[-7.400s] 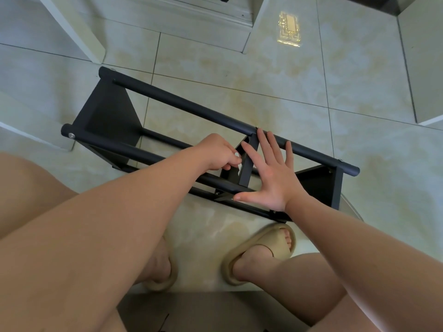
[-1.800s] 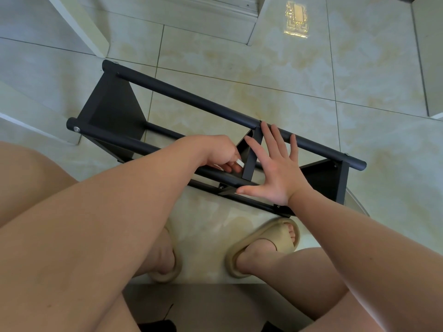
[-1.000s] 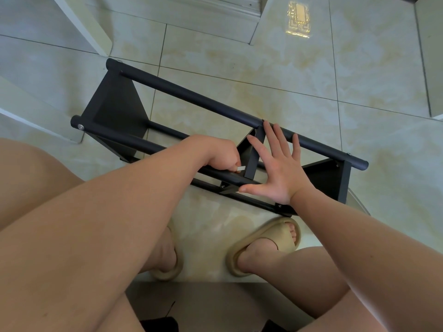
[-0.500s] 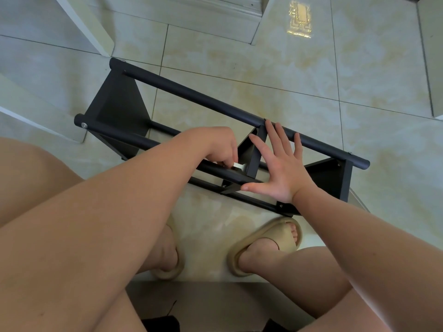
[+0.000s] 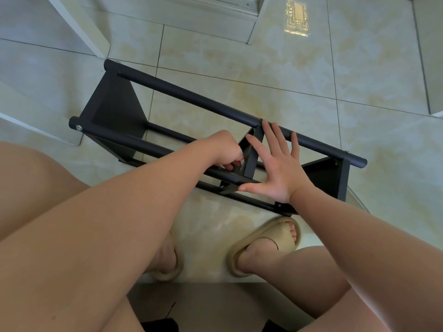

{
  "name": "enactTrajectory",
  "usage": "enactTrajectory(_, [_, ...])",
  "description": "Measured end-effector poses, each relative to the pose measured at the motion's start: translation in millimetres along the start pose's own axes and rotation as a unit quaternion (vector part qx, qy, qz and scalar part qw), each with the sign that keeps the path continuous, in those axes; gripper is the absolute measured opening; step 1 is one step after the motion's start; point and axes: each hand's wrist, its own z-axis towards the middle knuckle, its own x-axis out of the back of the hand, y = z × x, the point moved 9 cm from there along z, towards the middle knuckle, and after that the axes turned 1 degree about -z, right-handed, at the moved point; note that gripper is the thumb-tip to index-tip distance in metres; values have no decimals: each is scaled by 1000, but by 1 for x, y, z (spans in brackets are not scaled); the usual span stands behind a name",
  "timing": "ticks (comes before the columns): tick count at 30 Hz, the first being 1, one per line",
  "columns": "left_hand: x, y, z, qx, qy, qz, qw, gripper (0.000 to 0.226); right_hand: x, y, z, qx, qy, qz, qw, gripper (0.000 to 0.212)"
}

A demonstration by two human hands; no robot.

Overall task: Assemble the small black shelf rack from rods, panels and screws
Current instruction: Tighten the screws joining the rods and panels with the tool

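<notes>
Fingers [image 5: 269, 137] of right hand [image 5: 275, 173] lay spread, pressed flat on middle panel [image 5: 251, 154] of black shelf rack [image 5: 191, 97], which rested on tiled floor [image 5: 263, 68]. Left hand [image 5: 223, 149] fingers were curled, pinching small pale item [image 5: 241, 153] beside that panel; kind unclear.

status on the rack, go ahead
Left hand curled round a small pale item at the middle panel. Right hand flat, bracing that panel. Rack on the floor, nothing blocking the hands.
</notes>
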Motion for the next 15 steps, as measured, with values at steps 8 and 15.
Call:
enactTrajectory(8, [1, 1, 0, 11, 12, -65, 998, 20, 1, -1, 0, 1, 2, 2, 1000, 116])
enactTrajectory(15, [2, 2, 0, 2, 10, -80, 997, 19, 0, 0, 0, -2, -3, -2, 1000, 117])
